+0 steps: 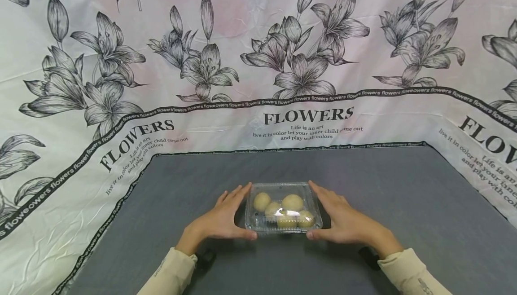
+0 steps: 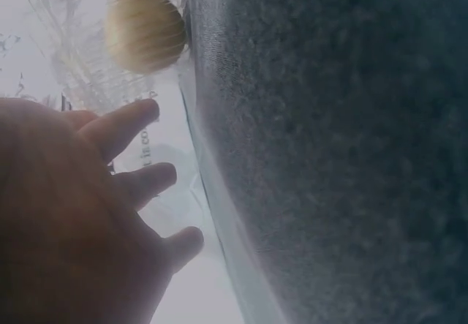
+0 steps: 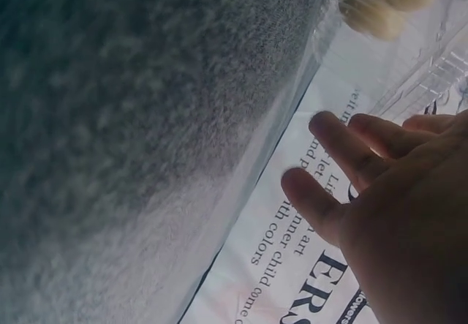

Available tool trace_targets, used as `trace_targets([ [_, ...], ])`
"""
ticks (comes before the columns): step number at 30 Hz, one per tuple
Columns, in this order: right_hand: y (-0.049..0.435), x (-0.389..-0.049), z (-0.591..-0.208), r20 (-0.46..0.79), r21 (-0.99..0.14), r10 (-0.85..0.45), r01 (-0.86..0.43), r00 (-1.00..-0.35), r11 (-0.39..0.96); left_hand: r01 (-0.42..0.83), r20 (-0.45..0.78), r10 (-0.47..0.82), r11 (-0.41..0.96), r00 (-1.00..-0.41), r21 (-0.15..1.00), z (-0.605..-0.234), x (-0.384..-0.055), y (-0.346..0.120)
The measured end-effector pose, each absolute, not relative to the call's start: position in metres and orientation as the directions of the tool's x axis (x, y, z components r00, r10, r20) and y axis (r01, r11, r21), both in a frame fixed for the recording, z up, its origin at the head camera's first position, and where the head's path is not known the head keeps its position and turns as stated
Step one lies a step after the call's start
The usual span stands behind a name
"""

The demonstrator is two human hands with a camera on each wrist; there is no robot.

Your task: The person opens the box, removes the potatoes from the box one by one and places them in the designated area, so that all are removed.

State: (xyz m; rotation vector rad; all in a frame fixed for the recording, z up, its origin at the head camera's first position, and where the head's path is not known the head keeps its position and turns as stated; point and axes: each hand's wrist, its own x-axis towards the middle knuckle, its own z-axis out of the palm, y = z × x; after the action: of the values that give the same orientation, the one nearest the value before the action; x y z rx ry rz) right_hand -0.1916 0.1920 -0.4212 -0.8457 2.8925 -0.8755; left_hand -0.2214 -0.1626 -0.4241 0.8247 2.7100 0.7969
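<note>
A clear plastic lidded box (image 1: 282,230) with several round, pale yellow items (image 1: 292,202) inside is held between both hands above the grey surface. What the round items are I cannot tell. On its left side, my left hand (image 1: 220,217) grips the box, thumb at the near corner and index finger at the far corner. My right hand (image 1: 343,218) holds the opposite side in the same way. In the left wrist view, the other fingers of the left hand (image 2: 80,207) spread out below the box. The right wrist view shows the right hand (image 3: 402,200) with its lower fingers likewise spread.
A grey cloth-like tabletop (image 1: 258,169) lies under the hands. Behind it and along both sides hangs a white curtain (image 1: 226,129) printed with grey flowers and lettering. Dark bands (image 1: 368,257) show at the wrists, beside the cream sleeves (image 1: 412,270).
</note>
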Motion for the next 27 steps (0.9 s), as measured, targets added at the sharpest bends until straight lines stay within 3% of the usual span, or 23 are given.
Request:
trace_targets([
  [27, 0.183, -0.207, -0.427, 0.170, -0.531, -0.478, -0.488, -0.862, 0.693, 0.384, 0.001, 0.510, 0.647, -0.860, 0.659, -0.429, -0.225, -0.152],
])
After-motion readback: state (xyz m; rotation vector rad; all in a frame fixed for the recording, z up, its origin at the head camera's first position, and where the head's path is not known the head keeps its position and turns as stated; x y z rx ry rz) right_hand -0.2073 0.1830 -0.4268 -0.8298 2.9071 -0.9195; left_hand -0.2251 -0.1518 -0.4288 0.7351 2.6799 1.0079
